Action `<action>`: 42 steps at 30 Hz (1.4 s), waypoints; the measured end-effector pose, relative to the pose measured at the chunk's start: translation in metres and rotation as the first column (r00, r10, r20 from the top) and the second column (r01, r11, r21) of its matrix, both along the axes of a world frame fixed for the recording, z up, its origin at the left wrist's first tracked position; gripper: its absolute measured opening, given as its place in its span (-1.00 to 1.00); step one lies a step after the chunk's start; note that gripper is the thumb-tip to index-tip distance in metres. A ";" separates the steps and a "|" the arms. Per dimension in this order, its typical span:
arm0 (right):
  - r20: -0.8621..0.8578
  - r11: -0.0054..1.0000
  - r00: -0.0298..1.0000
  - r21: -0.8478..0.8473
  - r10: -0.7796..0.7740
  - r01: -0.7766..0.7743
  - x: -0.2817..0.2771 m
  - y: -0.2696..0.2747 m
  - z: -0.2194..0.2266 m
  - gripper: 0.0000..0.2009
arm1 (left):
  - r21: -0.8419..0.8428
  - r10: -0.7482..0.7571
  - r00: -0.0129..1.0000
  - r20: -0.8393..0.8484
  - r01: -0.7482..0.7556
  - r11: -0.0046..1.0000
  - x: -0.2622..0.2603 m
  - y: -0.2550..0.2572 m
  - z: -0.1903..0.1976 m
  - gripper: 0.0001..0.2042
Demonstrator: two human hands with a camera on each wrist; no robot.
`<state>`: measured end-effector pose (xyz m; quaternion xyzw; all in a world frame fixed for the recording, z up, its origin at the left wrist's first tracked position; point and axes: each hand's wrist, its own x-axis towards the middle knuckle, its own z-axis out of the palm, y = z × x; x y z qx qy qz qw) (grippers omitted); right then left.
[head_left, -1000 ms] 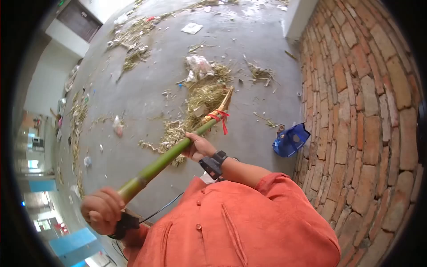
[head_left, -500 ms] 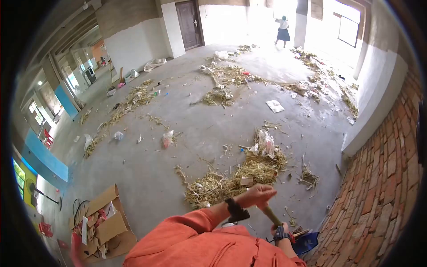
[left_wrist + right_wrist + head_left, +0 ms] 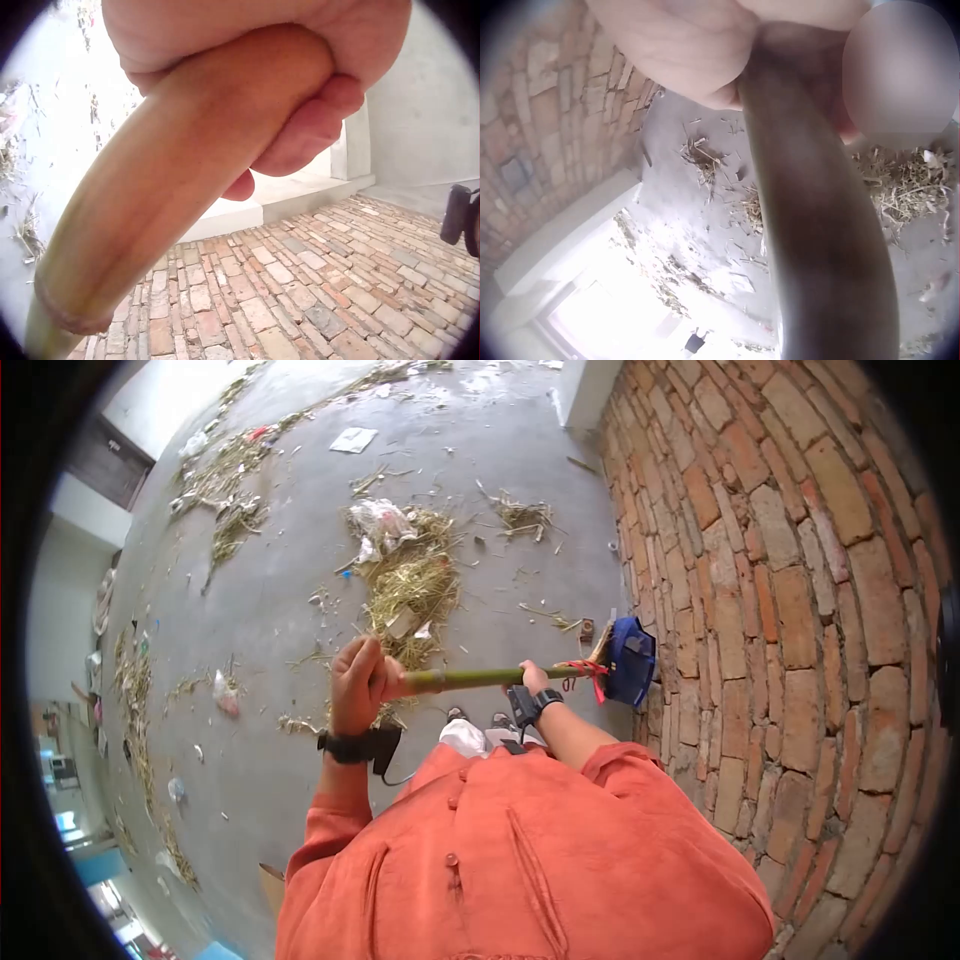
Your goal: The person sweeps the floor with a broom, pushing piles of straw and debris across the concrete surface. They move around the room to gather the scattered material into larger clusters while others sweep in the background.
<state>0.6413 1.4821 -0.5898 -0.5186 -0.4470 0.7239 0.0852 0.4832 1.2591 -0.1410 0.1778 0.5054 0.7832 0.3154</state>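
A green bamboo pole (image 3: 465, 679) lies nearly level across the front of the body in the head view. My left hand (image 3: 362, 685) grips its left end, and my right hand (image 3: 535, 680) holds it near the other end. Red ties (image 3: 582, 668) wrap the pole's right end, beside a blue bag (image 3: 631, 660) by the wall. In the left wrist view the fingers of my left hand (image 3: 300, 127) curl round the pole (image 3: 172, 157). The right wrist view has the pole (image 3: 817, 225) running out from under my right hand (image 3: 697, 45).
A brick wall (image 3: 780, 610) runs along the right side. Straw (image 3: 415, 595) with a plastic bag (image 3: 381, 525) lies in a heap on the grey floor (image 3: 290, 560). More straw and litter (image 3: 135, 690) line the left. A white pillar (image 3: 588, 392) stands at the wall's far end.
The view has tipped back down from the wider room. The pole has swung to nearly level, its tied end now beside the blue bag. Both hands still hold it.
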 end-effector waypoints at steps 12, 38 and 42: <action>0.122 0.990 0.990 -0.107 -0.075 0.088 -0.012 -0.023 0.118 -0.72 | 0.003 0.034 0.999 -0.027 -0.034 0.999 0.011 -0.001 0.016 -0.65; -0.107 0.815 0.943 -0.541 -0.314 0.209 -0.059 -0.041 0.255 -0.70 | 0.039 0.049 0.950 -0.309 -0.039 0.999 0.005 0.013 0.090 -0.65; 0.062 0.988 0.997 -0.145 -0.037 0.046 -0.028 0.004 0.153 -0.66 | -0.285 -0.086 0.791 -0.606 -0.115 0.952 0.001 0.041 0.034 -0.70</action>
